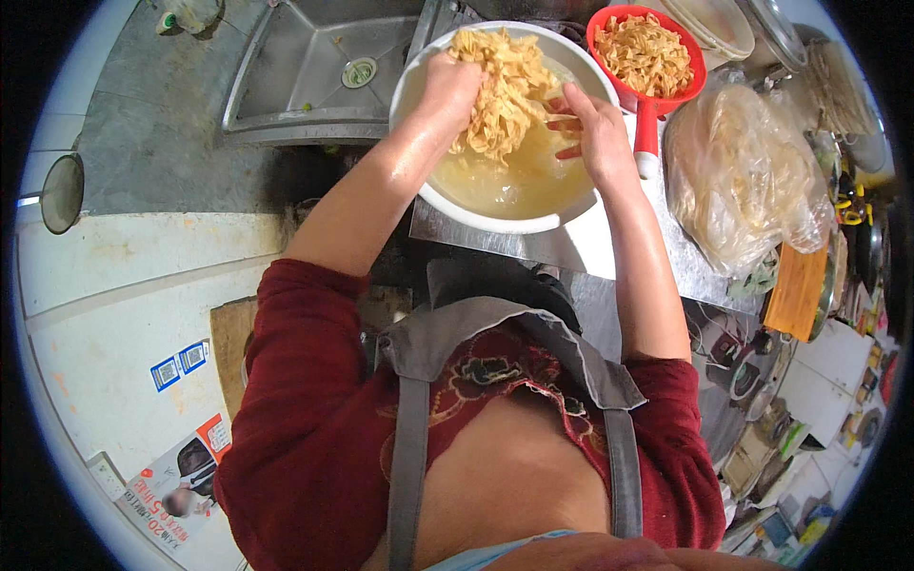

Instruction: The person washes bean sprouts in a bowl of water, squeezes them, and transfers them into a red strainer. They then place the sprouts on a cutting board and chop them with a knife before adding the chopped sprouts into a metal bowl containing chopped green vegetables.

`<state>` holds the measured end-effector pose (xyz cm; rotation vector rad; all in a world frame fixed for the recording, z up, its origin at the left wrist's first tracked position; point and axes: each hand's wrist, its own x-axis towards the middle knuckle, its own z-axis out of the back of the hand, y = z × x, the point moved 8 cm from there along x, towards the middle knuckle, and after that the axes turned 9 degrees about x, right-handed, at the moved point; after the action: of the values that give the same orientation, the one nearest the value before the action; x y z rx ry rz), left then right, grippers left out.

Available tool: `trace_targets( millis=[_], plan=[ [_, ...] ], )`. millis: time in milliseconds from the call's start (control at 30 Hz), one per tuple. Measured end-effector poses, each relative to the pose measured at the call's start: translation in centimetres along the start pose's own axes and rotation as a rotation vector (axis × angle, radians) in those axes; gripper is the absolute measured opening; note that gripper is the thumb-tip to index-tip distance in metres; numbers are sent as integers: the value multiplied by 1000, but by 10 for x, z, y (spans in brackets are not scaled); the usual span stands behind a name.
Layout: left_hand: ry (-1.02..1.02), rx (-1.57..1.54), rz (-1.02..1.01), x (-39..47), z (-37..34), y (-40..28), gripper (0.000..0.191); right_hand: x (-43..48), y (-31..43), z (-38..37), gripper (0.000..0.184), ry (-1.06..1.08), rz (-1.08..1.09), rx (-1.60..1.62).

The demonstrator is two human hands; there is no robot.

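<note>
My left hand grips a large bunch of wet, pale yellow ruffled strips, which look like bean curd skin. The bunch is raised over a white basin of cloudy yellowish liquid. Beside it, on the right, my right hand reaches over the basin's rim with its fingers apart. Its fingertips are close to the strips; whether they touch is hard to see. More such strips fill a red plastic strainer with a red and white handle, just right of the basin.
A stainless steel sink adjoins the basin on the left. Right of my right arm, a bulging clear plastic bag rests on the metal worktop. Beyond it are a wooden board and stacked tubs. A wall stands at left.
</note>
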<state>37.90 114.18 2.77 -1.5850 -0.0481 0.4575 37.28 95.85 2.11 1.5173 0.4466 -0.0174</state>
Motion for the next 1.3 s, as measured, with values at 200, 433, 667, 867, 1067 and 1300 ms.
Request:
trace_targets(
  millis=[200, 433, 667, 867, 1067, 1300],
  plan=[
    [373, -445, -267, -10, -18, -40, 26, -36, -65, -64, 85, 57, -431, 831],
    [-12, -553, -42, -14, -14, 5, 19, 3, -21, -76, 66, -26, 5, 1445],
    [-73, -515, -40, -32, -21, 29, 24, 11, -3, -55, 48, -175, 132, 1097],
    [127, -574, 83, -38, -38, 37, 28, 12, 15, -42, 14, -119, 519, 587],
    [172, -755, 226, -39, -42, 42, 42, -18, 47, -44, 10, -253, 1016, -246],
    [437, -890, 220, -44, -49, 21, 47, -55, 56, -75, 39, -292, 1183, -707]
  ],
)
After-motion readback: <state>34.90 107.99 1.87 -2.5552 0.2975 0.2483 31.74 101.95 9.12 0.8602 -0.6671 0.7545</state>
